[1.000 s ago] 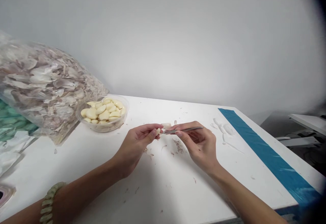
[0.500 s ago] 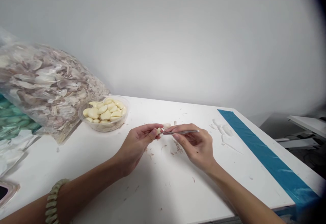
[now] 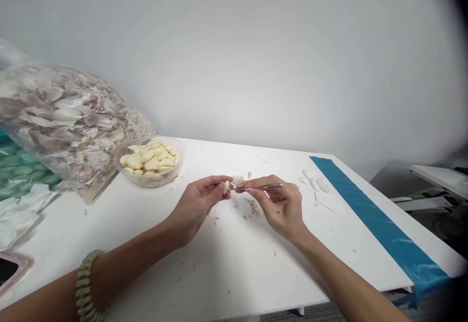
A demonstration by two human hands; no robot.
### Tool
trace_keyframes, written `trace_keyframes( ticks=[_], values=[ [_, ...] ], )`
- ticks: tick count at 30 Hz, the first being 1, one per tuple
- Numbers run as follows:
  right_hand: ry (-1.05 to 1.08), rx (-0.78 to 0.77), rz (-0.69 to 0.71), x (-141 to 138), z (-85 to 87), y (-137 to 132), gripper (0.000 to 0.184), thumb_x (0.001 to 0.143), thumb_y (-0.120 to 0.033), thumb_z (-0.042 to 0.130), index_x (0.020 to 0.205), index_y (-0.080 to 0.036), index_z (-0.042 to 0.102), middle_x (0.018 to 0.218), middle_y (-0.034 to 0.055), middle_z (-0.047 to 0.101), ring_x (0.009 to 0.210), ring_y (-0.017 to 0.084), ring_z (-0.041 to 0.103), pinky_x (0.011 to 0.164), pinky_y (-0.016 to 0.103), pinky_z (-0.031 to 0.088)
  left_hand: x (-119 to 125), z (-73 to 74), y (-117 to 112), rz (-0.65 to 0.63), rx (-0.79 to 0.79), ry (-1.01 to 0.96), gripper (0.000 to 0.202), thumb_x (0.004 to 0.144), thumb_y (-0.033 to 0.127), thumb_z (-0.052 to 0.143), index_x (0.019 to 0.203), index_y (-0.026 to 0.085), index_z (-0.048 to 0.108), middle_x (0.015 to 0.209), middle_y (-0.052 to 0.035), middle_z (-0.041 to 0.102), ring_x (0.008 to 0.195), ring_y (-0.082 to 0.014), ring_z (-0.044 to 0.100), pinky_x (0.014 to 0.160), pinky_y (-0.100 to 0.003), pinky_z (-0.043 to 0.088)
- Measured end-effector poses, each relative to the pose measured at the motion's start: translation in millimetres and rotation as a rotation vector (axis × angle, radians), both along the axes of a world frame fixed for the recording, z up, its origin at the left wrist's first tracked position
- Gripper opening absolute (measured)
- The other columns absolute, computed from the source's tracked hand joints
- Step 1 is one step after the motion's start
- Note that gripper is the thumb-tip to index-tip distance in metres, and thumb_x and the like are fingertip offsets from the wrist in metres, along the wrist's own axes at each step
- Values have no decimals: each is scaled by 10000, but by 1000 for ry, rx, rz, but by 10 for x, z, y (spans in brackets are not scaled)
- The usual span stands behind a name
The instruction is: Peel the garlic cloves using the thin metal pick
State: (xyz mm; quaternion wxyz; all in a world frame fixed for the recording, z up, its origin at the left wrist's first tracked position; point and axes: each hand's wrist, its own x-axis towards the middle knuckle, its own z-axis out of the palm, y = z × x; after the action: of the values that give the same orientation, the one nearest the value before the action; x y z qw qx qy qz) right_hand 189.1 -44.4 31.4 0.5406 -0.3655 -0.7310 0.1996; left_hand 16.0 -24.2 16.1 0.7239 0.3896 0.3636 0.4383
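Right hand (image 3: 281,210) eased tweezers (image 3: 256,186) left, garlic clove (image 3: 226,186) in left hand (image 3: 195,204)

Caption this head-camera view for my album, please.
Left hand pinches a garlic clove while right hand holds metal tweezers to it.

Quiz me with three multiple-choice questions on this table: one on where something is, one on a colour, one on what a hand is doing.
1. Where are the peeled garlic cloves?
A) in the bag
B) in a clear bowl
C) loose on the table

2. What colour is the tape?
A) red
B) yellow
C) blue

3. What does the left hand pinch?
A) a garlic clove
B) the rim of the bowl
C) a bracelet

Answers:
1. B, the cloves sit heaped inside it.
2. C, the strip along the table is plainly blue.
3. A, the clove shows between its fingers, beside the tweezers in the right hand.
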Motion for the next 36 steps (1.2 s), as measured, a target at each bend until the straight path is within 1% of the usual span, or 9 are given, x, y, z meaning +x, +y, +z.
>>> trace_keyframes(
  ticks=[5, 10, 14, 18, 21, 24, 27, 31, 36],
  values=[
    [-38, 23, 5, -4, -26, 2, 119, 821, -103, 581, 843, -196, 652, 817, 25, 743, 738, 162, 710, 671, 292, 591, -6, -3, 26, 16, 21, -69, 223, 731, 332, 701, 909, 199, 707, 874, -19, 683, 889, -132, 591, 953, -305, 392],
    [-59, -25, 25, 6, -66, 8, 113, 818, -119, 583, 870, -203, 637, 831, 33, 740, 747, 176, 708, 555, 267, 576, 2, 18, 30, 11, -1, -64, 220, 742, 326, 690, 920, 197, 702, 836, -16, 673, 892, -137, 589, 959, -314, 385],
    [-66, -51, 85, 12, -87, 2, 139, 818, -102, 569, 882, -201, 643, 839, 37, 741, 746, 178, 707, 635, 306, 588, -11, 58, 25, 50, -38, -78, 190, 740, 292, 693, 894, 182, 699, 854, -23, 665, 842, -121, 575, 943, -304, 394],
    [-41, -66, 119, -1, -75, -7, 142, 819, -103, 562, 879, -200, 648, 839, 41, 743, 744, 182, 711, 661, 319, 591, -42, 71, 35, 61, -34, -104, 212, 739, 294, 692, 916, 178, 699, 930, -45, 656, 894, -134, 563, 963, -305, 386],
    [-69, -66, 119, -4, -67, -6, 141, 827, -104, 556, 881, -201, 643, 840, 38, 743, 750, 177, 709, 649, 308, 590, -64, 60, 55, 57, -26, -127, 221, 747, 297, 684, 933, 177, 698, 937, -43, 647, 889, -128, 556, 981, -311, 375],
    [-105, -34, 74, -1, -66, 11, 139, 834, -113, 557, 898, -201, 643, 836, 38, 740, 756, 176, 706, 651, 306, 592, -79, 51, 66, 47, -14, -132, 224, 758, 302, 675, 948, 185, 697, 939, -37, 642, 887, -120, 548, 984, -306, 368],
    [-42, -34, 24, -1, -57, 32, 120, 839, -138, 572, 910, -196, 649, 856, 49, 735, 775, 184, 708, 683, 319, 601, -80, 57, 59, 30, 5, -130, 226, 774, 312, 657, 955, 184, 697, 932, -37, 640, 889, -119, 539, 981, -304, 363],
    [114, -95, 54, -4, -40, 41, 109, 846, -170, 584, 929, -197, 650, 909, 60, 730, 808, 200, 710, 731, 353, 609, -58, 61, 45, -4, -7, -96, 236, 758, 324, 670, 942, 181, 705, 911, -46, 646, 830, -121, 524, 926, -305, 381],
    [144, -126, 64, -14, -43, 33, 101, 832, -178, 607, 915, -196, 661, 921, 63, 730, 808, 199, 710, 725, 350, 612, -39, 32, 44, -24, -8, -71, 245, 737, 326, 691, 936, 184, 708, 910, -51, 643, 827, -125, 516, 869, -277, 384]
  ],
)
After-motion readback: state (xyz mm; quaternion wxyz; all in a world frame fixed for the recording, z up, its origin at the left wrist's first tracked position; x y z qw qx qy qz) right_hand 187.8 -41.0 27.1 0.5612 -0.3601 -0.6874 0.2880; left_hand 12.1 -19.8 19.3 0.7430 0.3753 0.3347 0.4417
